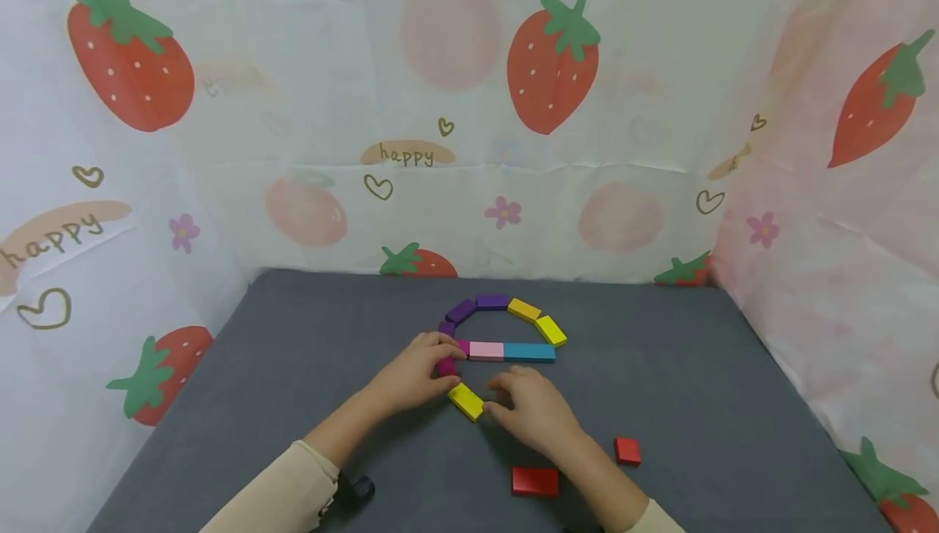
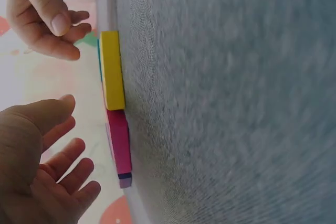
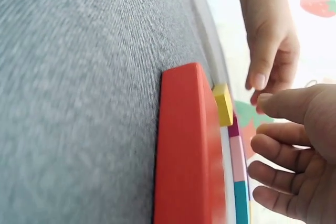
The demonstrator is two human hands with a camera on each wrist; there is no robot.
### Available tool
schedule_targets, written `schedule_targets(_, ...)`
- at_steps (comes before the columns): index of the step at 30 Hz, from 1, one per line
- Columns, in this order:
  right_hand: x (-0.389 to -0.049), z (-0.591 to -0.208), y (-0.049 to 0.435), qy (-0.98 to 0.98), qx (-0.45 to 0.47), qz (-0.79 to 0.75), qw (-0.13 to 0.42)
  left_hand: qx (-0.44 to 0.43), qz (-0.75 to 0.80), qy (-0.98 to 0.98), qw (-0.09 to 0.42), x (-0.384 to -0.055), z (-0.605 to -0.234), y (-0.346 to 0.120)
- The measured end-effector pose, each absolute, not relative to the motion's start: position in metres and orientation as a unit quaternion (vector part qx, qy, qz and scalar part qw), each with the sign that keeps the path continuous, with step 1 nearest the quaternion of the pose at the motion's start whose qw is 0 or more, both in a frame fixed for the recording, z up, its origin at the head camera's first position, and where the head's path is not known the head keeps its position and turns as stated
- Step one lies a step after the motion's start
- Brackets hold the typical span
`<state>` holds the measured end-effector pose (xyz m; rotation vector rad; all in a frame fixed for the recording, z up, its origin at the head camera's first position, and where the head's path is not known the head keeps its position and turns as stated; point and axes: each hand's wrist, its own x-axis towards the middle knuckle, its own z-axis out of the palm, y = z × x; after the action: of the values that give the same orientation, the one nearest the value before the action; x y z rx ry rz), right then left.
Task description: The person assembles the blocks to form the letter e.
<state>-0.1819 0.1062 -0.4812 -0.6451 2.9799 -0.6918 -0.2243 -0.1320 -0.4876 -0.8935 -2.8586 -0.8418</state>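
Note:
Colourful blocks lie on the dark grey cloth in a rounded outline with a straight row inside it. My left hand (image 1: 412,372) hovers over the left side, fingers loosely bent above a magenta block (image 1: 447,367). Nothing shows between its fingers in the left wrist view. A yellow block (image 1: 466,402) slants just below that magenta one. To its right is my right hand (image 1: 534,409), with thumb and fingers apart and thumb tip close to the block's right end. The straight row holds a pink block (image 1: 487,351) and a longer blue block (image 1: 530,353).
Purple blocks (image 1: 492,302) and an orange-yellow block (image 1: 524,310) form the upper arc, ending in a yellow block (image 1: 551,330). Nearer me lie a red rectangular block (image 1: 535,482) and a smaller red block (image 1: 627,451). A patterned curtain (image 1: 469,109) encloses the table.

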Motion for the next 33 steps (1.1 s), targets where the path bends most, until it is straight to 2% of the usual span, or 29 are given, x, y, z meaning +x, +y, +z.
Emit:
schedule_targets(12, -0.177, -0.482, 0.128, 0.936, -0.287, -0.203, 0.032, -0.286, -0.263, -0.922, 0.004, -0.2, -0.498, -0.129)
schedule_targets(23, -0.178, -0.481, 0.143, 0.93, -0.31, -0.189, 0.053, -0.251, -0.251, -0.935, 0.024, -0.195, -0.501, -0.128)
schedule_targets(33, -0.175, -0.484, 0.15, 0.905, -0.341, -0.232, 0.1, -0.254, -0.223, -0.939, 0.069, -0.191, -0.507, -0.121)
